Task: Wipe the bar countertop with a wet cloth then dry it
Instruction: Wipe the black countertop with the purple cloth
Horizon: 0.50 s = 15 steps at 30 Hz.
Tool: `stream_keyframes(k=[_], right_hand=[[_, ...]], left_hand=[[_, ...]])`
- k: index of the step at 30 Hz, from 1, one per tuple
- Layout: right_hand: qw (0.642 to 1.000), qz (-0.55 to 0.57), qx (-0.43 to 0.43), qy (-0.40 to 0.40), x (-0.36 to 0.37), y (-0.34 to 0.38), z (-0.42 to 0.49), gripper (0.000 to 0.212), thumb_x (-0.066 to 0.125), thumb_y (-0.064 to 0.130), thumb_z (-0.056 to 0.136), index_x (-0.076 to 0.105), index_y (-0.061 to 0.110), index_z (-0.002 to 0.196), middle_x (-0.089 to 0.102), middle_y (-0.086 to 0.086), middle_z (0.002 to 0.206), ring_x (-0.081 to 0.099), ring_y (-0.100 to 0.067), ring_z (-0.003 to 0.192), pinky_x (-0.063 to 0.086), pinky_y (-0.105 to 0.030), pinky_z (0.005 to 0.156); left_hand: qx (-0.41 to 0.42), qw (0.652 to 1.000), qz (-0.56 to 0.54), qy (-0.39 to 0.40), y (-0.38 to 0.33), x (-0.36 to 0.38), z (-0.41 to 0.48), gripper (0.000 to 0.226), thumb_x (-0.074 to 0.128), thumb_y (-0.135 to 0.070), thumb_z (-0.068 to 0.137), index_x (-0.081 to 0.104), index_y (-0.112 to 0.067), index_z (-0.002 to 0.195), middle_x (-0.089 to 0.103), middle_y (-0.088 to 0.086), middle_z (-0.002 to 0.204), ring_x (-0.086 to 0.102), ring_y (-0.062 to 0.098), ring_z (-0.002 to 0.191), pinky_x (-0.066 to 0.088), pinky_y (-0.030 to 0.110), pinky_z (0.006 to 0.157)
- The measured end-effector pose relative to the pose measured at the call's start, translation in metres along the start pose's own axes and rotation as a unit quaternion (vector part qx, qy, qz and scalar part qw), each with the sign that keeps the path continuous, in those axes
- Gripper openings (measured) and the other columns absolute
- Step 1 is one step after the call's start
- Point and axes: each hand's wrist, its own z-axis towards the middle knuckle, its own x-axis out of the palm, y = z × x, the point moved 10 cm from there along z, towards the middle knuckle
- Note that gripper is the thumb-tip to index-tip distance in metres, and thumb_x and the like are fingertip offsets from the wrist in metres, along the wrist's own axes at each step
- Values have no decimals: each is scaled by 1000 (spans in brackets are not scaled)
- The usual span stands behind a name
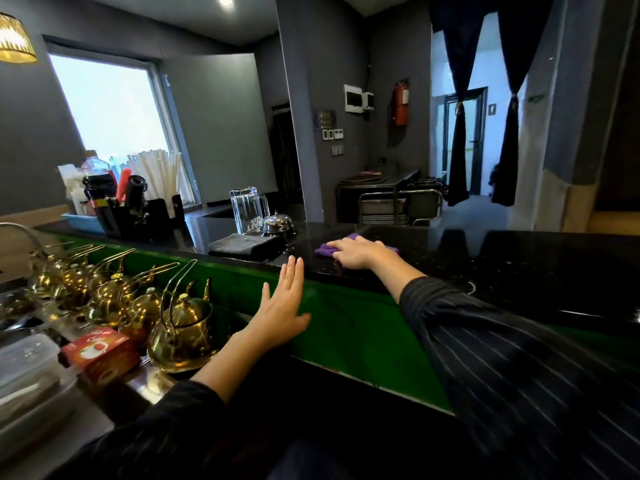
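Dark pinstriped sleeves (519,375) cover both of the person's forearms and fill the lower part of the view. Left hand (282,308): fully open, fingers straight and close together, palm laid flat against the green front panel (363,327) below the counter edge, fingertips reaching up to that edge; it holds nothing. Right hand (356,252): extended forward over the counter edge, palm down, fingers spread loosely and pressed on top of a purple cloth (360,244); the cloth is pinned beneath the hand rather than gripped in a fist. Purple cloth position: flat on the black bar countertop (519,265), near its front edge, with fabric showing on both sides of the hand. Countertop surface: glossy black, reflecting the curtains and doorway behind it. Left of the purple cloth, and apart from it, a folded black cloth (244,244) lies on the same surface. Just behind the black cloth stand a chrome service bell (278,224) and a clear glass pitcher (247,209), the pitcher just beside the bell. Farther left on the countertop, a black caddy (138,216) holds white straws and other items. Below the counter on the left, a row of brass teapots (180,336) occupies a lower shelf, with a red box (100,353) just beside the nearest teapot and clear plastic containers (27,368) at the left edge.
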Motion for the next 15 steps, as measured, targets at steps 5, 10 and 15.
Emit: stream_keyframes(k=[5, 10, 15], right_hand=[[997, -4, -72, -4, 3, 35, -58, 47, 28, 38, 102, 27, 41, 148, 31, 9, 156, 19, -20, 148, 19, -54, 113], [999, 20, 7, -44, -14, -28, -118, 46, 29, 37, 101, 29, 45, 146, 32, 12, 156, 25, -16, 145, 21, -54, 114], [986, 8, 149, -79, -24, -109, -150, 49, 25, 36, 100, 29, 40, 149, 30, 5, 158, 25, -23, 145, 20, -54, 113]], left_hand=[[3, 1000, 4, -4, -26, -15, 10, 89, 52, -13, 86, -9, -15, 150, -16, 5, 159, -14, 22, 147, -1, 54, 116], [76, 997, 0, 15, -82, -7, 22, 88, 54, -11, 83, -1, -15, 151, -2, 8, 160, -7, 25, 148, 0, 55, 117], [162, 987, 14, 11, -147, 13, 16, 82, 56, -18, 82, 11, -18, 151, 11, 7, 160, -2, 25, 148, -4, 57, 115]])
